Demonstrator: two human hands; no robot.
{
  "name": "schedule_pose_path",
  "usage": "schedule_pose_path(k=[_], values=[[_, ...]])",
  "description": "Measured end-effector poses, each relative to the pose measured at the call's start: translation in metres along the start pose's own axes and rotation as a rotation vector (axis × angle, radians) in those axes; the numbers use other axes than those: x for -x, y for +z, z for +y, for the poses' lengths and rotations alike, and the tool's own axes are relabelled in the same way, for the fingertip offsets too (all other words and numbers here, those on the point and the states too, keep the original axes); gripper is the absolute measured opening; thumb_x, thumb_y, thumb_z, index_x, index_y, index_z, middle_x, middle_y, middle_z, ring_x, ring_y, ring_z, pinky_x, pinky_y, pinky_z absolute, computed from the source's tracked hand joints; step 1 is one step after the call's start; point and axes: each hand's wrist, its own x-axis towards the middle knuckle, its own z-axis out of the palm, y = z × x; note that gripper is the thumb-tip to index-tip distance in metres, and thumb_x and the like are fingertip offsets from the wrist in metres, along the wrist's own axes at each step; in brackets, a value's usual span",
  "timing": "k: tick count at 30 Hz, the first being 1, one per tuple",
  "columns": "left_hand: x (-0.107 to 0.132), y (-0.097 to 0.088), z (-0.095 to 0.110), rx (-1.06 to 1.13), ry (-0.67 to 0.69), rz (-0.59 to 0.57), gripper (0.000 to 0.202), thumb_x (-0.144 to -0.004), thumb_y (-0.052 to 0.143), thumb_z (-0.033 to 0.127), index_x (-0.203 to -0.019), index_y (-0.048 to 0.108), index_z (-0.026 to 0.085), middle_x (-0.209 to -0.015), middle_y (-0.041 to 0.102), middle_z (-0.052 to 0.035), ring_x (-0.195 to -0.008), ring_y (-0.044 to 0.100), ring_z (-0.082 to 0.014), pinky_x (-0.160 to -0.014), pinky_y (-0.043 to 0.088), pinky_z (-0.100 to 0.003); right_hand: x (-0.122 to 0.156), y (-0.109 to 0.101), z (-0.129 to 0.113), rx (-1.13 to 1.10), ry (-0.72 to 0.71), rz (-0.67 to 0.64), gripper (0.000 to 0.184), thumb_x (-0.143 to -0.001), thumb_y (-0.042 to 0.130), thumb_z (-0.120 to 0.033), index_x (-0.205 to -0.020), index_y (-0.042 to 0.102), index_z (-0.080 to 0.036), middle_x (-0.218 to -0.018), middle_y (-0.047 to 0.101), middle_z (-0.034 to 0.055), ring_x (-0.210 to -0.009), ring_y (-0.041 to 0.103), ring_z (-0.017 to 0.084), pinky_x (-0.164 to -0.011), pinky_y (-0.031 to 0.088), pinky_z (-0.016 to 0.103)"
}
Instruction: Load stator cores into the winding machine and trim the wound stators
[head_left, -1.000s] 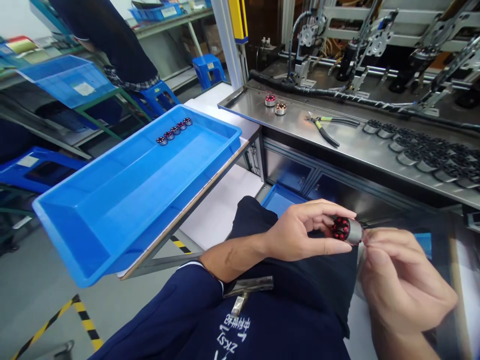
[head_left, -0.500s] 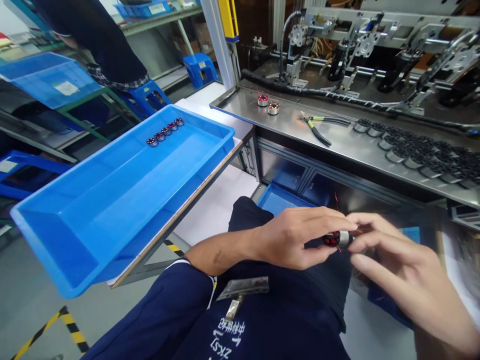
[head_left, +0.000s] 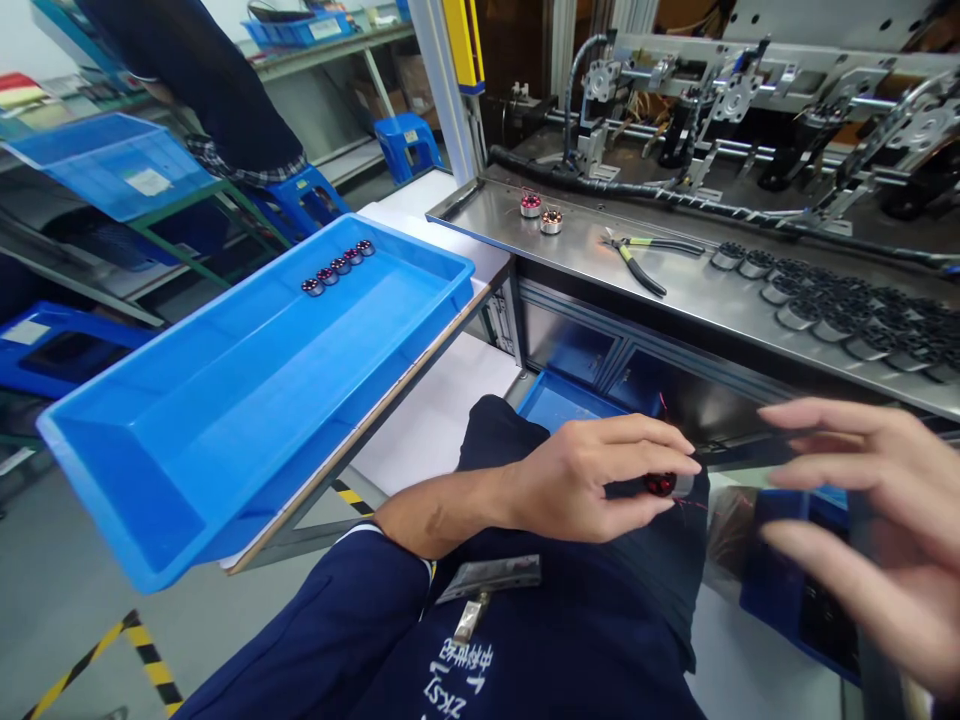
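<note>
Above my lap, my left hand (head_left: 600, 480) pinches a small motor stator (head_left: 661, 485) with red windings and a silvery base. Thin red wire ends stick out of it, one upward and one to the right. My right hand (head_left: 862, 510) is apart from it on the right, fingers spread and a little blurred, holding nothing. Below the right hand stands a dark blue bin (head_left: 776, 570) with dark parts inside, partly hidden. On the metal bench lie a red-wound stator (head_left: 530, 206), a copper-coloured stator (head_left: 551, 222) and cutting pliers (head_left: 637, 262) with green-black handles.
A long blue tray (head_left: 247, 420) on the left stand holds a short row of stators (head_left: 337, 267). Many dark-topped metal parts (head_left: 832, 300) crowd the bench's right side, before a machine with clamps (head_left: 735, 95). Another person (head_left: 217, 90) sits at the far left.
My right hand has let go of the stator and moved right, its fingers opening. My left hand keeps hold of the stator in nearly the same place. The view has shifted slightly.
</note>
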Motion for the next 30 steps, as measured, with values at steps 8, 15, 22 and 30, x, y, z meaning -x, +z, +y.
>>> schedule_pose_path(k=[8, 15, 22, 30], values=[[0.004, -0.008, -0.002, 0.116, -0.070, 0.014, 0.021, -0.087, 0.070, 0.015, -0.106, 0.074, 0.007, -0.112, 0.076, -0.0191, -0.107, 0.074, -0.0219, -0.097, 0.062, -0.031, -0.015, 0.016, -0.022, 0.000, -0.284, -0.203, 0.007, -0.099, 0.057, -0.018, -0.099, 0.064, -0.018, -0.135, 0.058, 0.0133, -0.131, 0.056, 0.026, -0.109, 0.046, 0.042], [0.016, -0.021, -0.012, 0.514, -0.450, 0.107, 0.034, -0.076, 0.084, 0.022, -0.107, 0.076, 0.012, -0.119, 0.072, -0.0161, -0.101, 0.074, -0.0202, -0.078, 0.065, -0.024, -0.070, -0.002, 0.034, -0.025, -0.399, -0.358, 0.022, -0.103, 0.055, -0.041, -0.097, 0.069, -0.026, -0.129, 0.067, 0.0052, -0.112, 0.068, 0.017, -0.085, 0.056, 0.026], [0.017, -0.029, -0.021, 0.714, -0.593, 0.340, 0.029, -0.079, 0.082, 0.026, -0.104, 0.076, 0.014, -0.112, 0.072, -0.0113, -0.087, 0.071, -0.0114, -0.082, 0.060, -0.023, -0.183, 0.053, 0.104, 0.312, 0.170, -0.043, 0.046, -0.092, 0.074, -0.039, -0.124, 0.067, -0.006, -0.126, 0.068, 0.0192, -0.110, 0.067, 0.024, -0.098, 0.051, 0.032], [0.023, -0.043, -0.021, 0.678, -0.601, 0.543, 0.023, -0.081, 0.080, 0.029, -0.097, 0.076, 0.014, -0.107, 0.074, -0.0105, -0.087, 0.069, -0.0122, -0.082, 0.058, -0.025, -0.215, 0.129, 0.145, 0.388, 0.132, -0.292, 0.064, -0.092, 0.069, -0.043, -0.138, 0.059, 0.001, -0.134, 0.059, 0.0333, -0.128, 0.057, 0.043, -0.103, 0.044, 0.055]])
